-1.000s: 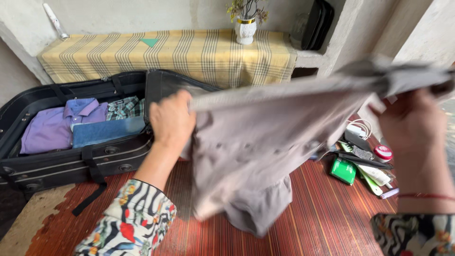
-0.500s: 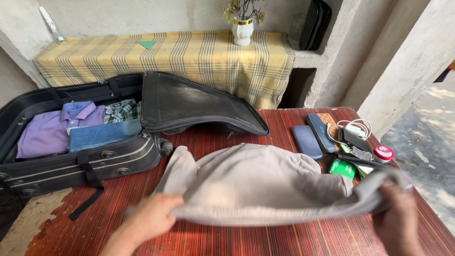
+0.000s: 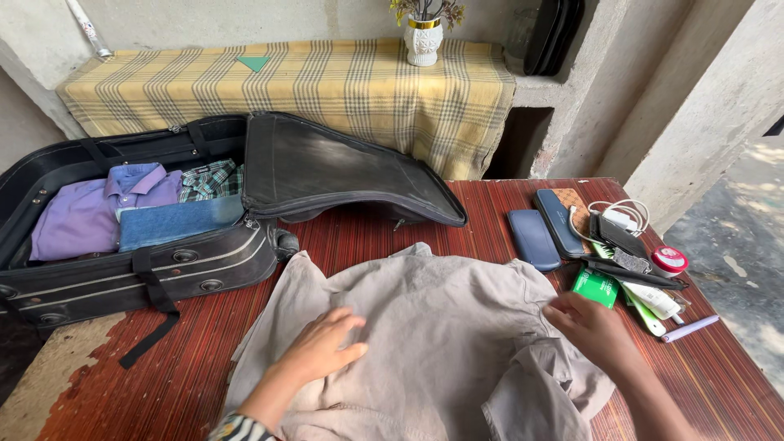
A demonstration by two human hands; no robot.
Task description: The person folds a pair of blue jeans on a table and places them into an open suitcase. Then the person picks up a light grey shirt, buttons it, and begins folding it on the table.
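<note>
A beige shirt (image 3: 441, 327) lies spread flat on the red wooden table (image 3: 359, 237). My left hand (image 3: 322, 351) rests palm down on its middle, fingers apart. At the shirt's right edge, my right hand (image 3: 592, 327) touches the cloth near a folded sleeve, also with loose fingers. Neither hand grips the fabric. An open black suitcase (image 3: 163, 261) stands at the left, holding a purple shirt (image 3: 90, 208), a folded blue garment (image 3: 175, 220) and a checked cloth (image 3: 208, 175).
At the table's right lie two dark cases (image 3: 545, 229), a white cable (image 3: 621, 214), a green box (image 3: 594, 286), a red-lidded jar (image 3: 670, 260), tubes and a pen. Behind are a ledge with a checked cloth (image 3: 327, 82) and a white vase (image 3: 423, 37).
The shirt was held up in the air with both hands, then brought down. It now lies flat on the table and both hands rest on it.
</note>
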